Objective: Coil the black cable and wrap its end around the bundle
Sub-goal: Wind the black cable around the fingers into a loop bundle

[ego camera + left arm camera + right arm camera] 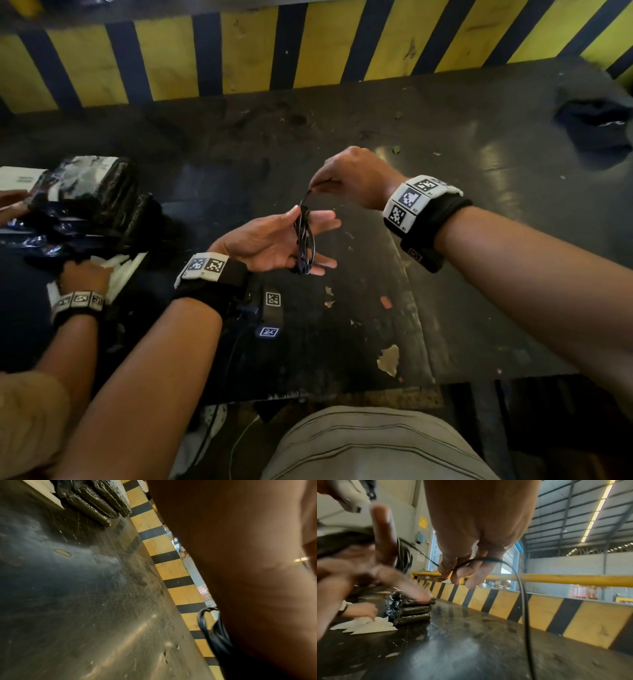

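The black cable [304, 240] is looped in several thin coils around the straight fingers of my left hand [284, 240], which lies palm up over the dark table [394, 130]. My right hand [317, 185] is just above and to the right, pinching the cable's free stretch where it rises off the coil. In the right wrist view the right hand [453, 572] pinches the cable [522, 601], which curves away and hangs down; the coil [404, 557] sits behind a left finger [383, 534]. The left wrist view shows coil loops [214, 631] beside the palm [248, 574].
Black wrapped packs [102, 198] are stacked at the left, where another person's hand [85, 277] handles white sheets [126, 270]. A yellow-and-black striped barrier [239, 51] runs along the far edge. Dark cloth [596, 123] lies far right. A marker-tagged black device [272, 311] lies below my left wrist.
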Demonstrator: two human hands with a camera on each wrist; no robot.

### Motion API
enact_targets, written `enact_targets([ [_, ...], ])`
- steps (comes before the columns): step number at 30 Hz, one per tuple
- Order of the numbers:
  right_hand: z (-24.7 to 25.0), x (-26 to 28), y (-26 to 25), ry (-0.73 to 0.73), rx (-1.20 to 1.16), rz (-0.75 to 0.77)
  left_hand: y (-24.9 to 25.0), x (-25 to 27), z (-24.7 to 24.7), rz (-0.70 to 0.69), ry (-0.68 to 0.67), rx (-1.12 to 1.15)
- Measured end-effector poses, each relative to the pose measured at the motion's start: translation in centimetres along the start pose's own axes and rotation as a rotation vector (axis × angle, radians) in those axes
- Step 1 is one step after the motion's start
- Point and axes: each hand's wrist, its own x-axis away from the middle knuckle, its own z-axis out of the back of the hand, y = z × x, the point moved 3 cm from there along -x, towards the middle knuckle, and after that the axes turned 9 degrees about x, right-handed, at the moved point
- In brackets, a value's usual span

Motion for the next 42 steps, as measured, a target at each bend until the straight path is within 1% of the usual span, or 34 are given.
enact_targets([
  [4,-2.0,0.9,0.9,-0.006,-0.071,-0.066,1.9,0.1,-1.6,-0.042,-0.091,-0.008],
  [6,-3.5,1.6,1.6,-0.011,-0.114,-0.131,3.4,0.0,-2.6,-0.08,-0.126,-0.018],
  [7,-4.2,2.1,1.9,-0.002,-0.163,-0.169,4.1,-0.2,-3.2,-0.093,-0.134,-0.03],
  [11,-6.9,3.9,1.3,0.056,-0.302,-0.234,6.5,-1.4,-5.2,-0.132,-0.149,-0.085],
  [13,-8.2,4.7,0.2,0.085,-0.362,-0.232,7.1,-2.2,-5.5,-0.145,-0.15,-0.104],
  [14,-8.8,5.2,-0.3,0.077,-0.379,-0.222,7.3,-2.6,-5.5,-0.145,-0.146,-0.108],
  [17,-10.2,6.7,-1.5,0.016,-0.399,-0.225,7.5,-3.6,-4.8,-0.144,-0.114,-0.107],
  [20,-10.3,8.1,-2.6,0.013,-0.41,-0.171,7.5,-4.3,-3.3,-0.16,-0.037,-0.097],
  [25,-9.1,9.2,-3.9,0.103,-0.413,-0.092,6.6,-5.4,-0.7,-0.165,0.129,-0.107],
  [30,-7.5,9.6,-4.0,0.169,-0.428,-0.1,5.2,-5.8,0.9,-0.109,0.216,-0.101],
  [32,-6.5,9.7,-3.6,0.173,-0.378,-0.067,4.7,-5.7,1.2,-0.079,0.235,-0.12],
  [34,-5.5,9.4,-3.2,0.17,-0.261,-0.017,4.1,-5.5,1.4,-0.036,0.254,-0.159],
  [39,-3.4,7.4,-2.3,0.021,0.246,0.049,2.0,-5.1,2.1,0.045,0.279,-0.173],
  [42,-3.1,6.1,-2.7,-0.023,0.407,0.07,1.5,-4.9,2.4,0.072,0.341,-0.143],
])
